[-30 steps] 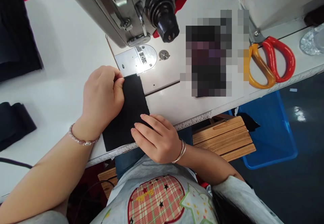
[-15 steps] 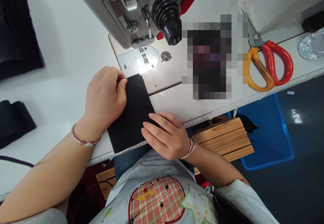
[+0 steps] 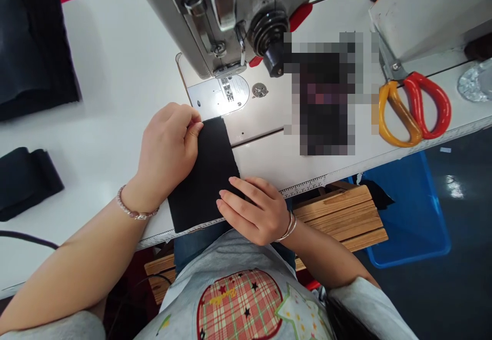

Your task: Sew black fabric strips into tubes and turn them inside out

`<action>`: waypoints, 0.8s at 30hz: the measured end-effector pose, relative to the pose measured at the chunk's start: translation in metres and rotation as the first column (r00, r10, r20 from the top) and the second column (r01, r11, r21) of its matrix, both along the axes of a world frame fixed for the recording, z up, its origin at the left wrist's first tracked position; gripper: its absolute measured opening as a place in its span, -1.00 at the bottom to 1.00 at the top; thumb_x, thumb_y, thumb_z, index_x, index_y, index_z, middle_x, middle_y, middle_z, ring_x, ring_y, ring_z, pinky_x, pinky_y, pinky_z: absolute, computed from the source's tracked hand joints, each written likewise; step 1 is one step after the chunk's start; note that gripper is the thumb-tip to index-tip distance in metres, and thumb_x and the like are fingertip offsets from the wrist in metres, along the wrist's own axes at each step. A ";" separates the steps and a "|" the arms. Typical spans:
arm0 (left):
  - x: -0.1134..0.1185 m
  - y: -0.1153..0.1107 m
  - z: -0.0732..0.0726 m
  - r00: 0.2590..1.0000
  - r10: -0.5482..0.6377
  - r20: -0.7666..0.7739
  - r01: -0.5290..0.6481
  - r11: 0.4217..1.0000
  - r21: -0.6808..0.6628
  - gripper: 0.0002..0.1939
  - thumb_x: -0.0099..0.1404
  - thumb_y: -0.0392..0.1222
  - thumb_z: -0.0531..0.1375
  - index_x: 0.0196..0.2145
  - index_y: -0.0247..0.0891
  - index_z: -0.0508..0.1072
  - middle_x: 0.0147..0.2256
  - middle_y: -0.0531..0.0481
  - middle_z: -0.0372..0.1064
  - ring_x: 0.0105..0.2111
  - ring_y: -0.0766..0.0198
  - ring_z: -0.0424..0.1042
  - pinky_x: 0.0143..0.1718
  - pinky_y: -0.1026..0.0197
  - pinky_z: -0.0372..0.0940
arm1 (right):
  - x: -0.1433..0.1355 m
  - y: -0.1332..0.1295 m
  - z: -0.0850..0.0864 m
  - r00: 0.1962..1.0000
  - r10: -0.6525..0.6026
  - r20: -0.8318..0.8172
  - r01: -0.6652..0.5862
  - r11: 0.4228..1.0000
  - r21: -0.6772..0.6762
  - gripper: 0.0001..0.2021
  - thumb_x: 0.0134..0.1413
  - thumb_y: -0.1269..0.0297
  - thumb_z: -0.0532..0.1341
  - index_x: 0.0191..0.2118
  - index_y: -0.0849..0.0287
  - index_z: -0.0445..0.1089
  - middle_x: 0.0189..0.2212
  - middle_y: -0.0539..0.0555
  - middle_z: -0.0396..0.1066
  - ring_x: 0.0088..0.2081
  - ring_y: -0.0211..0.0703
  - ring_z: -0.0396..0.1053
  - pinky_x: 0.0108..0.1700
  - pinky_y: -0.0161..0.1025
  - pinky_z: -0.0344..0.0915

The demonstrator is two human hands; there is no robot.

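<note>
A black cloth piece [image 3: 209, 176] lies on the white table in front of the sewing machine [image 3: 230, 17], its lower edge near the table's front edge. My left hand [image 3: 169, 147] pinches the cloth's upper left corner between thumb and curled fingers, just short of the metal needle plate [image 3: 232, 94]. On the cloth's right side rests my right hand [image 3: 255, 209], fingers spread and lying flat near the front edge. The cloth's far end stops short of the machine's foot.
Scissors with orange and red handles [image 3: 428, 106] lie at the right, beside a blurred dark item [image 3: 325, 109]. Folded black cloths [image 3: 38, 47] [image 3: 28, 181] are at the left. Below the table are a wooden bench [image 3: 342, 212] and a blue bin [image 3: 415, 217].
The view has shifted slightly, so the machine and table appear farther right and lower. Both hands keep their places on the cloth, with little visible movement.
</note>
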State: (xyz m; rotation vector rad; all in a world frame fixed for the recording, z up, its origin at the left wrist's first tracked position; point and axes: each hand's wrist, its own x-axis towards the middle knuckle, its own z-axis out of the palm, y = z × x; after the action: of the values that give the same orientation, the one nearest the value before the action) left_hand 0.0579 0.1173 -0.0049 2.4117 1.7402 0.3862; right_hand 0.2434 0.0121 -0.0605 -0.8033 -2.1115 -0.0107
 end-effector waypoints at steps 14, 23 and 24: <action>-0.002 0.002 -0.002 1.000 -0.021 -0.003 0.021 1.000 -0.009 -0.89 0.36 -0.29 0.01 -0.31 -0.16 0.28 -0.39 0.01 0.23 -0.39 0.23 0.19 -0.36 0.16 0.13 | 0.002 -0.002 -0.001 0.999 0.002 0.040 -0.001 0.999 -0.035 -0.86 0.16 0.34 0.28 -0.15 0.17 0.52 -0.10 0.04 0.54 0.06 -0.04 0.42 0.01 -0.13 0.36; 0.001 0.007 -0.011 0.996 -0.086 -0.036 0.089 0.993 0.078 -0.78 0.40 -0.20 -0.04 -0.27 -0.09 0.38 -0.31 -0.06 0.34 -0.29 0.10 0.27 -0.25 0.02 0.18 | 0.011 -0.001 0.004 0.997 0.015 0.069 -0.007 0.993 -0.116 -0.81 0.12 0.43 0.30 -0.12 0.21 0.50 -0.10 0.07 0.55 0.08 -0.07 0.40 0.07 -0.10 0.34; 0.001 0.008 -0.012 0.994 -0.101 -0.038 0.104 0.990 0.094 -0.78 0.40 -0.21 -0.04 -0.25 -0.08 0.40 -0.28 -0.06 0.36 -0.27 0.10 0.28 -0.23 0.01 0.18 | 0.013 -0.001 0.004 0.998 0.013 0.069 -0.004 0.992 -0.124 -0.81 0.13 0.44 0.30 -0.11 0.21 0.50 -0.10 0.07 0.55 0.09 -0.08 0.40 0.07 -0.10 0.34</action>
State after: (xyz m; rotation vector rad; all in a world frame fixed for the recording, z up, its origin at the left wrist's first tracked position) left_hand 0.0593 0.1252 -0.0169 2.5757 1.6380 0.4289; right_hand 0.2560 0.0113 -0.0563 -0.8786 -2.1988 0.0992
